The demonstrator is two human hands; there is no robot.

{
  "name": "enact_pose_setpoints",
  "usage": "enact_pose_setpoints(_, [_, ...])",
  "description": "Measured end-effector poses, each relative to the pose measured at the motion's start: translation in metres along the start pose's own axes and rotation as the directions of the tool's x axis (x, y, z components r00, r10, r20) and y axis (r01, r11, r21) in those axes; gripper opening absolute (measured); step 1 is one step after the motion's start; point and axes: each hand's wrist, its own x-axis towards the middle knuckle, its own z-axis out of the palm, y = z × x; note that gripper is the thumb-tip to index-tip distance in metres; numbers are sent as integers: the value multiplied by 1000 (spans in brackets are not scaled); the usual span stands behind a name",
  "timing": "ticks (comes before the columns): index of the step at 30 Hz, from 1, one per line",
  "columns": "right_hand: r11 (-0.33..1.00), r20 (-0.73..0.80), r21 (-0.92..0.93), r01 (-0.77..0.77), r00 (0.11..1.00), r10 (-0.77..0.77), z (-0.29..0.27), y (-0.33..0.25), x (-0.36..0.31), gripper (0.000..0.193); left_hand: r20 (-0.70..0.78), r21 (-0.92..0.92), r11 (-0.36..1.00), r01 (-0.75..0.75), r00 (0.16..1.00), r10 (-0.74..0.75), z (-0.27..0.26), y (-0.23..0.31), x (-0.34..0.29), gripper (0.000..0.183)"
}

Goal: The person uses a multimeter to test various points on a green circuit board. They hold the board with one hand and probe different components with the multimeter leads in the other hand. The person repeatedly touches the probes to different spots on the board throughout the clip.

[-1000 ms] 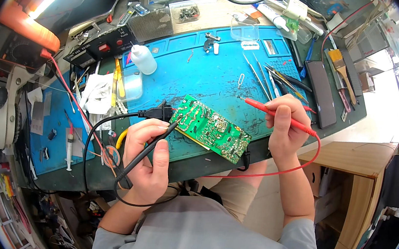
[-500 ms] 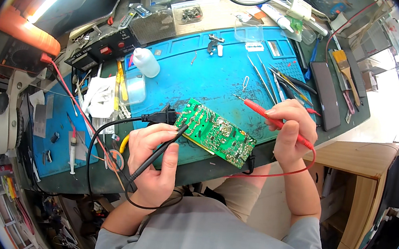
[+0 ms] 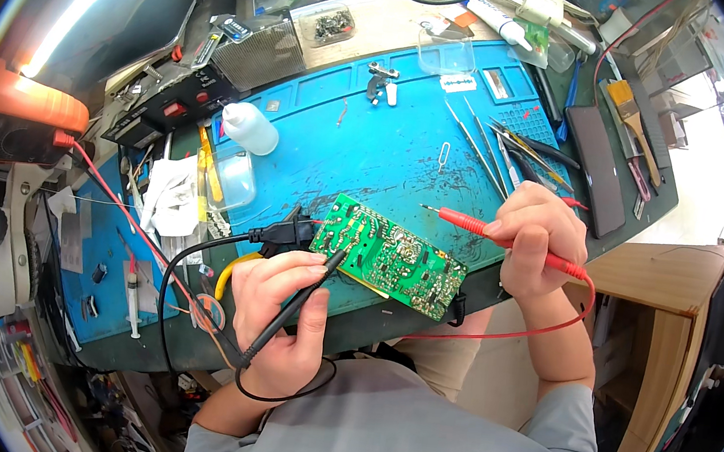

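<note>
A green circuit board (image 3: 390,256), solder side up, lies tilted at the front edge of the blue work mat (image 3: 315,167). My left hand (image 3: 280,315) is closed around a black test probe (image 3: 292,307), whose tip end reaches the board's left part; whether it touches cannot be made out. My right hand (image 3: 544,238) grips a red test probe (image 3: 469,223), its metal tip in the air beyond the board's far edge, apart from it. A black plug (image 3: 285,232) on a cord sits at the board's left end.
An orange multimeter (image 3: 28,103) stands at the left with the red lead running from it. A white squeeze bottle (image 3: 250,128) is beyond the plug. Tweezers (image 3: 478,150), a dark phone (image 3: 594,172) and a brush (image 3: 629,114) lie at the right.
The camera view has shifted slightly. The black probe's tip end has moved a little rightward along the board. The red probe remains raised, now lying more level.
</note>
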Motion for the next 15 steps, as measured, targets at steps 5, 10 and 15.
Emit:
enact_pose_setpoints(5, [999, 21, 9, 48, 999, -48, 1, 0, 1, 21, 25, 17, 1000, -4, 1000, 4, 0, 0, 2, 21])
enact_pose_setpoints(10, [999, 4, 12, 51, 999, -51, 3, -1, 0, 21, 42, 36, 999, 1, 999, -3, 0, 2, 3, 21])
enact_pose_setpoints(15, [998, 16, 16, 68, 998, -68, 3, 1, -1, 21, 54, 47, 999, 3, 999, -6, 0, 3, 4, 20])
